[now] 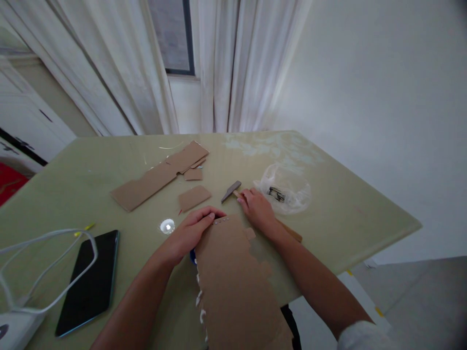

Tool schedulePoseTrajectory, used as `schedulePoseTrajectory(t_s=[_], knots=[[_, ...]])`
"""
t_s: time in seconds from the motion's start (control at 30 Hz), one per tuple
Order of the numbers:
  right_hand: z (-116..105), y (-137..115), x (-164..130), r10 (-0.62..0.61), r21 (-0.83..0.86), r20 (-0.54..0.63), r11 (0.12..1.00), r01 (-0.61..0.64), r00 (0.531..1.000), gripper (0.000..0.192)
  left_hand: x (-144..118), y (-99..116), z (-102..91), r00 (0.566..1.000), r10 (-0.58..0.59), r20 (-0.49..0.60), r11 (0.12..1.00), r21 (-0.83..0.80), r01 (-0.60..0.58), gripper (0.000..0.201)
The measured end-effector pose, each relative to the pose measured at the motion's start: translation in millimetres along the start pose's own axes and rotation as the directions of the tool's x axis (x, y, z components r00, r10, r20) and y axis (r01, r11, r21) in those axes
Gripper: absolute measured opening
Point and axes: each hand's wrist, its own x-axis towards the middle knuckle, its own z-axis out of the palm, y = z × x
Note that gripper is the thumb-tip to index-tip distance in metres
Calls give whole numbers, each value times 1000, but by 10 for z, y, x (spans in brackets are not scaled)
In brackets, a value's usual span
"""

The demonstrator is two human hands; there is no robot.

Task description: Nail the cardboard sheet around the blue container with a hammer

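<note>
Left hand (193, 228) lies flat, fingers extended, pressing down the far end of a long ragged-edged brown cardboard strip (237, 282) on the pale green table (346, 214); a row of small pale studs or nails (222, 220) already sits along that end, so fastening looks part done, how many remain cannot be told. Right hand (257, 206), at 3 o'clock of the studs, is curled around the wooden handle of a small steel-headed hammer (231, 190), head resting on the table. At 2 o'clock, a crumpled clear plastic bag (286, 192) holds small dark metal pieces; cut brown cardboard offcuts (160, 177) lie at 11 o'clock.
</note>
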Motion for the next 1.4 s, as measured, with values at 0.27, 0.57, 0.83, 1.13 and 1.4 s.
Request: schedulePoseTrajectory(t_s=[0.27,0.57,0.83,1.13,1.4], knots=[[11,37,16,-34,-4,-30,999,34,999,24,-32,8,-67,990,-18,139,999,-33,23,50],[-155,-69,-48,-140,434,-358,851,297,923,34,-61,-9,-71,988,37,151,998,-46,-31,47],[-583,-336,-24,-326,685,-59,674,276,943,40,-45,-60,-52,991,62,117,997,-47,-57,40],[-334,-185,-115,-282,826,38,548,128,959,35,-4,-97,-113,994,89,63,996,-6,-89,42],[-288,-147,-82,-315,841,123,536,70,941,39,0,-107,-84,1000,4,26,994,-110,-1,51]])
